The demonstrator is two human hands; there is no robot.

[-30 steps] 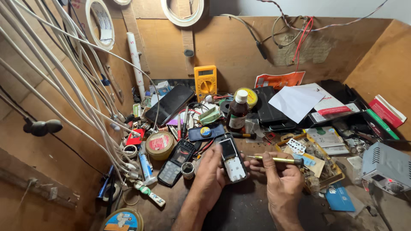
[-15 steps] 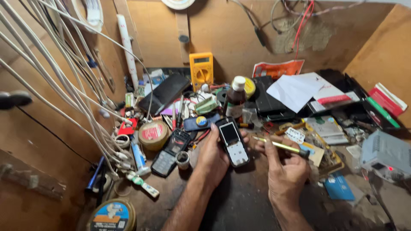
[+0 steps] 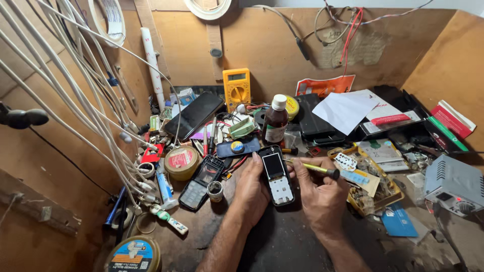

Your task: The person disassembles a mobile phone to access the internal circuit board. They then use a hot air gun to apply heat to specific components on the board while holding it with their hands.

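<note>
Over the workbench, left hand grips phone (right hand: screwdriver).

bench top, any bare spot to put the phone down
Bare dark bench lies just below the phone, between the forearms. A smaller gap sits left of the left hand, under the little pot. Everything behind and to the right is crowded.

— What sort of place is this?

— A small electronics repair workshop, boxed in by bare brown plywood walls.

— What shows it?

— A yellow handheld multimeter leans on the back wall, bundles of white cables hang on the left, a grey metal power supply box sits right, and an opened black phone casing lies on the cluttered dark worktop.
</note>
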